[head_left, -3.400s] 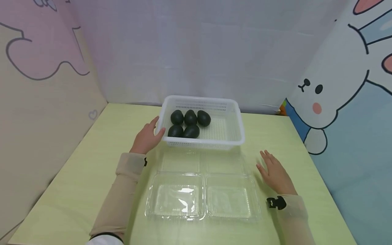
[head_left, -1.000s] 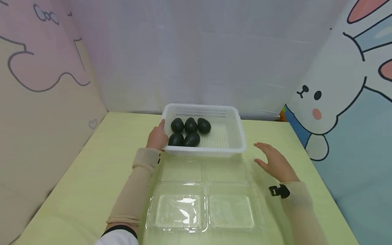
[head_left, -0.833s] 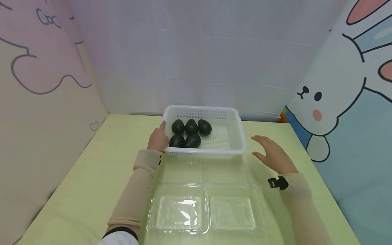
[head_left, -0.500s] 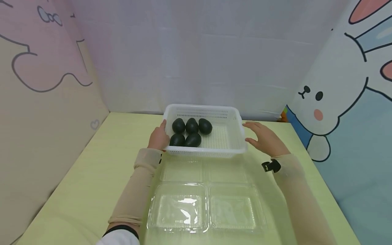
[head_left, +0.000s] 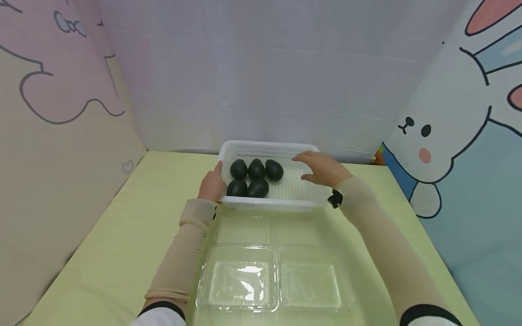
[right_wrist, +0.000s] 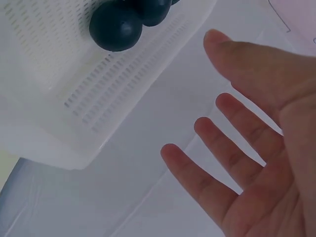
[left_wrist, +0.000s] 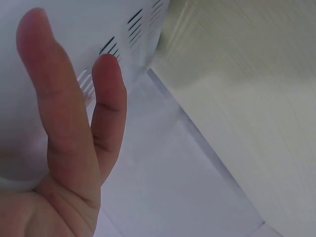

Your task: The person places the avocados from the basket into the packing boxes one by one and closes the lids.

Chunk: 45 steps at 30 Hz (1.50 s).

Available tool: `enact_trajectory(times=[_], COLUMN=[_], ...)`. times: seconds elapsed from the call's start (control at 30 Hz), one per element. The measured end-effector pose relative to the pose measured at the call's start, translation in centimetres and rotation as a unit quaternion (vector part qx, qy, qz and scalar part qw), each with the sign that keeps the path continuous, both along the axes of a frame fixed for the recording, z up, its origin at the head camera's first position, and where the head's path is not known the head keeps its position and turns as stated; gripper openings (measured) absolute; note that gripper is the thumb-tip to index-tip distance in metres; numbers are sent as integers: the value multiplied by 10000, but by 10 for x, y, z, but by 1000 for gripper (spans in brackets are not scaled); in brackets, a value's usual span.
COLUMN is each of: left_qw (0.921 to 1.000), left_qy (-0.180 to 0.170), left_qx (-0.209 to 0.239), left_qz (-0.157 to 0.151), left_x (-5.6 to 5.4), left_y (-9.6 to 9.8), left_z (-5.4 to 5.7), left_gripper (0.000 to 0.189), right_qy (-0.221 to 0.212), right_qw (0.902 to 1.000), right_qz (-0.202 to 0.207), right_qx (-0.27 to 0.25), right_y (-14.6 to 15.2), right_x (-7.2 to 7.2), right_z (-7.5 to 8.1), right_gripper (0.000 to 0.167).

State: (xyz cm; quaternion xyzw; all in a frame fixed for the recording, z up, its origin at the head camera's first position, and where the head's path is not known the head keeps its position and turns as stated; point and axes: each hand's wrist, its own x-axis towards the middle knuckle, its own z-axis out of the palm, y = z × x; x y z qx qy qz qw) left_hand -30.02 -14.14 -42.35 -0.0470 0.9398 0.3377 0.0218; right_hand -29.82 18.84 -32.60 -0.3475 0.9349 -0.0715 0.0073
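My left hand (head_left: 212, 184) rests against the left side of a white plastic basket (head_left: 316, 198), its index finger lying along the rim. In the left wrist view, straight fingers (left_wrist: 69, 113) lie along the slotted outer wall; the thumb is hidden. Several dark, smooth, avocado-shaped fruits (head_left: 274, 170) sit in two rows in the basket's left half. Over the basket's right half reaches my right hand (head_left: 322, 168), thumb and fingers apart and holding nothing. In the right wrist view, its spread fingers (right_wrist: 202, 180) are well apart from the dark fruits (right_wrist: 116, 27).
In front of the basket lies a clear plastic clamshell box (head_left: 275, 276), opened flat, with two compartments side by side in each half. The pale yellow-green table (head_left: 134, 235) is bounded by a white back wall (head_left: 261, 86) and cartoon-printed side walls.
My left hand went from a spread touch to lying along the basket's left rim. My right hand has risen from beside the clear box and moved left over the basket. The fruits have stayed put.
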Motion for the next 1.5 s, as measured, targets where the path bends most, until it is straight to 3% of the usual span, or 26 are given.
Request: enact_trajectory(times=[0.3, 0.63, 0.83, 1.03, 1.5], left_qw=[9999, 9999, 9999, 9999, 9998], left_qy=[120, -35, 8, 93, 84], left_qx=[-67, 107, 124, 84, 92], left_qz=[0, 68, 89, 66, 135], left_x=[-1, -1, -1, -2, 1], left_y=[-2, -1, -2, -1, 1], left_z=[-1, -4, -4, -4, -3], left_gripper=[78, 79, 79, 79, 78], right_qy=[3, -155, -251, -257, -459], right_qw=[9977, 9933, 9886, 9763, 9711], right_qz=[634, 1055, 993, 1065, 1206], right_qx=[257, 448, 1102, 1867, 2006], right_y=[-57, -97, -114, -125, -147], right_x=[-11, -17, -21, -19, -33], right_z=[8, -11, -21, -27, -42], right_gripper=[55, 53, 58, 61, 61])
